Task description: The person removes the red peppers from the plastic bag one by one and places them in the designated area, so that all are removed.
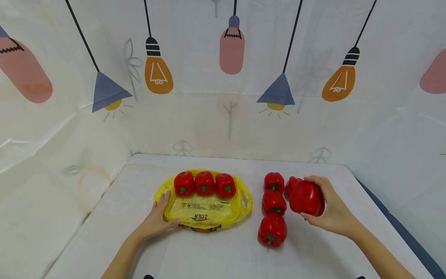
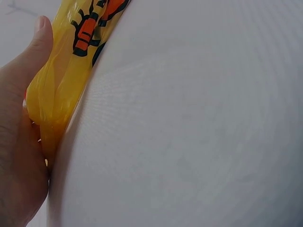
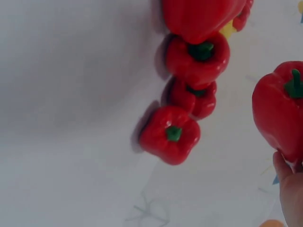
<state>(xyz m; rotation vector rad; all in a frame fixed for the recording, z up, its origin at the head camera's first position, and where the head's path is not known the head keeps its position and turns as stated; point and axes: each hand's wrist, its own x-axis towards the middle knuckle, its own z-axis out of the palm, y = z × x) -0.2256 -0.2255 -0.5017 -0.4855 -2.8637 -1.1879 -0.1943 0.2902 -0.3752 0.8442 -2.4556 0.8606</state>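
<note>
My right hand [image 1: 329,203] grips a red bell pepper [image 1: 304,197] above the table, thumb below and fingers over its far side. In the right wrist view the same pepper [image 3: 274,109] shows its green stem. On the left, a yellow plastic bag [image 1: 189,213] with printed lettering lies spread out. Three red bell peppers [image 1: 204,183] sit in a row along its far side. At the bag's left edge my left hand [image 1: 156,217] rests with fingers and thumb spread, touching it. The left wrist view shows the thumb [image 2: 35,52] extended beside the yellow plastic.
Right of the bag, three more bell peppers [image 1: 274,202] stand in a column. Another bell pepper [image 1: 290,184] is partly hidden behind the held one. The white tabletop [image 1: 216,255] meets a patterned wall sheet [image 1: 198,124] at the back.
</note>
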